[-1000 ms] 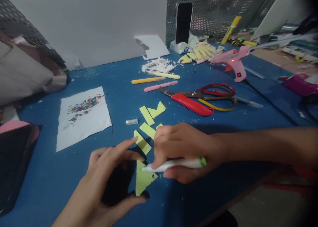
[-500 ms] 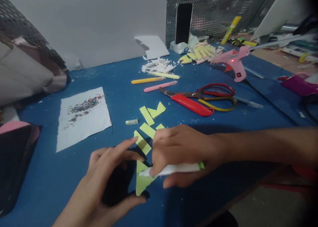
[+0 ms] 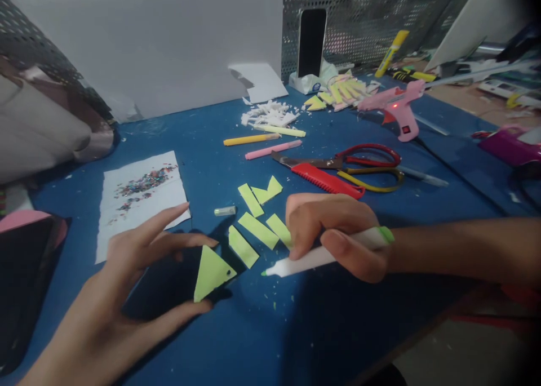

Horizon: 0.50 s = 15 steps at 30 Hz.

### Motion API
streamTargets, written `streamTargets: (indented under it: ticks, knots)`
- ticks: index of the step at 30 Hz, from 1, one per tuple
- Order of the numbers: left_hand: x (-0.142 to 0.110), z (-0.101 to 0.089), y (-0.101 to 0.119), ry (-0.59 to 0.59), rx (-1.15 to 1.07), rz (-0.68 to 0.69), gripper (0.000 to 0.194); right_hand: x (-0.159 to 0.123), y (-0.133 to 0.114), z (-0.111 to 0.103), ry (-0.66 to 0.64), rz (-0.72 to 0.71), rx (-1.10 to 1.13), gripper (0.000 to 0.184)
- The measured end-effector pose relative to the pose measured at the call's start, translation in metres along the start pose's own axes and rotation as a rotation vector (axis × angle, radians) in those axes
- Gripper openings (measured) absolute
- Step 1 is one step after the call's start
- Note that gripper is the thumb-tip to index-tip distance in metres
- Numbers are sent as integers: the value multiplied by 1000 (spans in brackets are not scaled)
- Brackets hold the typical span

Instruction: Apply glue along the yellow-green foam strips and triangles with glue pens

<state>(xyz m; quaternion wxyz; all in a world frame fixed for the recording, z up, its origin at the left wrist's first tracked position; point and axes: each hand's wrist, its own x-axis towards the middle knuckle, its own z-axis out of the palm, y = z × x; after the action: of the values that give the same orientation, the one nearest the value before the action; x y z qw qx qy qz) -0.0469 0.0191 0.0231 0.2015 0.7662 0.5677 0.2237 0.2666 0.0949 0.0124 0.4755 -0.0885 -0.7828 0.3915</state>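
Observation:
Between the thumb and a finger of my left hand (image 3: 122, 279) a green triangular piece (image 3: 211, 272) is held by its edges, with a small dark dot near its right corner. My right hand (image 3: 338, 234) grips a white marker (image 3: 313, 258) with a green tip, which points down-left and is apart from the triangle. Several green strips (image 3: 244, 247) lie on the blue table just beyond, along with a notched green piece (image 3: 268, 190). A small marker cap (image 3: 225, 211) lies left of the strips.
Scissors (image 3: 329, 162) and a red cutter (image 3: 325, 178) lie beyond my right hand. A pink glue gun (image 3: 399, 107) stands at the right with its light on. Paper with glitter bits (image 3: 105, 217) is at left. Orange (image 3: 251, 140) and pink markers (image 3: 274, 149) lie mid-table; a phone (image 3: 313, 42) stands behind.
My left hand has moved left with the green triangle. My right hand has lifted the marker off the triangle and drawn back up and right, uncovering more green strips.

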Motion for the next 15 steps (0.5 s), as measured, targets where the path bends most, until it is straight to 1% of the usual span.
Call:
streamTargets:
  ticks: [2, 4, 6, 8, 10, 13, 15]
  knots:
    - [2, -1, 2, 3, 43, 16, 78, 0, 1, -1, 11, 21, 2, 39]
    - [3, 0, 5, 9, 97, 51, 75, -1, 1, -1, 12, 36, 4, 39]
    - [3, 2, 8, -6, 106, 71, 73, -1, -1, -1, 6, 40, 0, 38]
    - [4, 3, 6, -20, 100, 63, 70, -1, -2, -1, 9, 43, -6, 39]
    - [5, 5, -1, -12, 114, 97, 75, -1, -3, -2, -1, 43, -4, 38]
    - [5, 6, -15, 7, 134, 193, 83, 1, -4, -2, -23, 36, 7, 36]
    - [4, 4, -24, 0, 141, 205, 84, 1, -4, -2, -23, 31, 1, 36]
